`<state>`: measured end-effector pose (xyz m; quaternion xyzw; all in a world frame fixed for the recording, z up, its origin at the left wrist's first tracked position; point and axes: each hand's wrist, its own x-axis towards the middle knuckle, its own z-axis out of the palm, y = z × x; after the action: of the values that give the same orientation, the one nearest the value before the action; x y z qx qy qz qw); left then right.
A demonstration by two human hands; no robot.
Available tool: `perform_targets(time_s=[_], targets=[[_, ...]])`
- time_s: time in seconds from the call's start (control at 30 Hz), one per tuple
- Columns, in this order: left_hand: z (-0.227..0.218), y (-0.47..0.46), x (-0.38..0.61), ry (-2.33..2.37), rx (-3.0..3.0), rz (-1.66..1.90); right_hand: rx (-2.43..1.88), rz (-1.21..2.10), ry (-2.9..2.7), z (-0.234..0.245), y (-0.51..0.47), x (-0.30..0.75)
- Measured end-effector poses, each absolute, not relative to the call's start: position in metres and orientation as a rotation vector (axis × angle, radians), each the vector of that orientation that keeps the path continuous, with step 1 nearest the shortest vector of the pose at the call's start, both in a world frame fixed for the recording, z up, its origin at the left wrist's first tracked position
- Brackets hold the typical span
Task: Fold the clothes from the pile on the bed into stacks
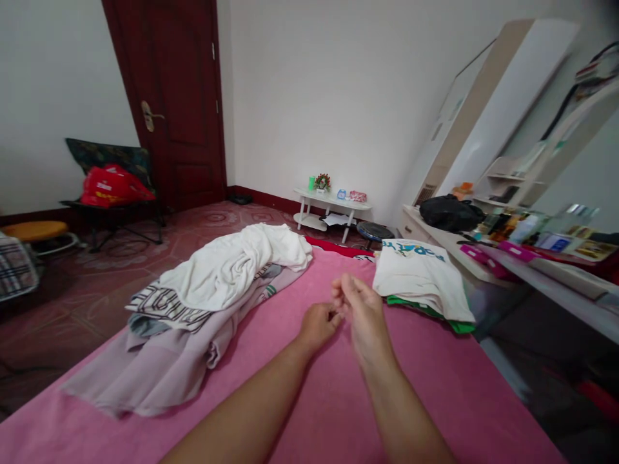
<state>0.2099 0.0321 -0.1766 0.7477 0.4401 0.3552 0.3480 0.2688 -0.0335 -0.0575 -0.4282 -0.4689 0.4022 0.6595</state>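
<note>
Over the middle of the bed, my left hand (319, 324) has its fingers curled in, with nothing visible in them. Just right of it and a little higher, my right hand (360, 301) is loosely bent with its fingers partly apart, and it looks empty. The two hands are close together. A loose heap of clothes lies to the left: a white garment (232, 264) on top, a black-and-white patterned piece (167, 308) below, and a pale mauve garment (145, 374) underneath. On the right is a folded stack with a white printed shirt (418, 270) over a green piece (459, 326).
A pink sheet (319, 406) covers the bed. Beyond it stand a small white table (333, 198) and a dark round stool (374, 231). Along the right runs a dresser (425, 233) with a black bag (449, 212) and bottles. A folding chair (109, 154) holds a red bag (113, 187).
</note>
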Motion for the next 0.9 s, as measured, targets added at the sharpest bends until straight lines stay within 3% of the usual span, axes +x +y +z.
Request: perform_targets(time_s=[0.13, 0.27, 0.5, 0.7, 0.9], targets=[[-0.183, 0.035, 0.211, 1.105, 1.964, 0.964, -1.271, 0.816, -0.934, -0.148, -0.008, 0.321], [-0.187, 0.037, 0.212, 1.106, 1.948, 0.961, -1.303, 0.714, -0.852, -0.192, -0.012, 0.354], [-0.180, 0.019, 0.200, 0.898, 1.961, 0.784, -1.282, 0.724, -1.058, -0.197, -0.013, 0.356], [-0.123, -0.022, 0.109, 0.475, 1.997, 0.324, -1.256, 0.743, -1.055, -0.197, -0.016, 0.357], [-0.073, -0.012, -0.027, 1.188, 2.583, 0.753, -1.287, 0.742, -1.076, -0.196, -0.016, 0.355]])
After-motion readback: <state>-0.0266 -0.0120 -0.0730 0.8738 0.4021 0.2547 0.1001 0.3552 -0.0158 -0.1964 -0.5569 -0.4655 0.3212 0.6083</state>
